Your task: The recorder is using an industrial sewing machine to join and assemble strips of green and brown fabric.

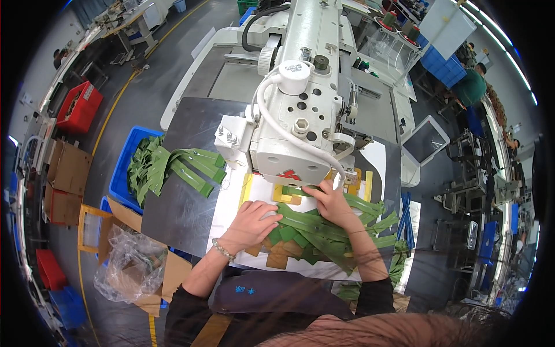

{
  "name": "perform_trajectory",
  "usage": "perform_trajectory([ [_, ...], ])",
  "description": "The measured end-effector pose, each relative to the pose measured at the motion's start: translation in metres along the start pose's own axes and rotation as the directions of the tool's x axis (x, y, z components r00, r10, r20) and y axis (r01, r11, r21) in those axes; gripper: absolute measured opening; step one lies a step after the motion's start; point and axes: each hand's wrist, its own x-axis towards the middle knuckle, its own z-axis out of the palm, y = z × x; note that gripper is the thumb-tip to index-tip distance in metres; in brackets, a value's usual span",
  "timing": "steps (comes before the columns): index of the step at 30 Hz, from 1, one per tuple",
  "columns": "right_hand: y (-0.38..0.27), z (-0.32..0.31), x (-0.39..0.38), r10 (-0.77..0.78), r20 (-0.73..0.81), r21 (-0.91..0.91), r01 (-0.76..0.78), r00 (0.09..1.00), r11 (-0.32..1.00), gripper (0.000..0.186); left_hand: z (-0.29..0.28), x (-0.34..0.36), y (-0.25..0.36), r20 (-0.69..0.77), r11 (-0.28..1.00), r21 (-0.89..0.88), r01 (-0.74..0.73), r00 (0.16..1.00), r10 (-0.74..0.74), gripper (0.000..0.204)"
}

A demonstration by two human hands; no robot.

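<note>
While both hands (pixel 250 223) (pixel 334 207) touch green straps (pixel 315 232); grip unclear; white worktop (pixel 222 226); grey floor (pixel 151 92)

Paved with grey floor (pixel 132 105), striped by yellow lines (pixel 152 329) on the left. Closed by pale wall (pixel 68 26) at upper left, near a table (pixel 123 27). Lit by bright tubes (pixel 492 24) at upper right. Lined at left with cartons (pixel 70 168).

The sewing-machine head (pixel 295 161) hides the needle from us, and the upper edge cuts off its arm (pixel 315 26). The left hand (pixel 248 226) conceals its own palm; we cannot tell how its grip meets the green straps (pixel 321 234), whose overlap prevents counting. Hair (pixel 370 334) along the lower edge is cut off.
</note>
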Motion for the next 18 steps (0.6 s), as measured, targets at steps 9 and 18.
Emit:
perform_trajectory([
  [9,-0.002,0.009,-0.001,-0.077,-0.099,-0.011,0.077,0.992,0.997,0.053,-0.002,0.000,-0.006,0.041,0.999,0.024,0.032,0.999,-0.033,0.029],
  [18,-0.008,0.007,0.013,0.029,-0.295,0.111,0.004,0.955,0.994,0.045,-0.004,0.001,-0.010,0.013,0.998,0.058,0.033,0.999,-0.034,0.029],
])
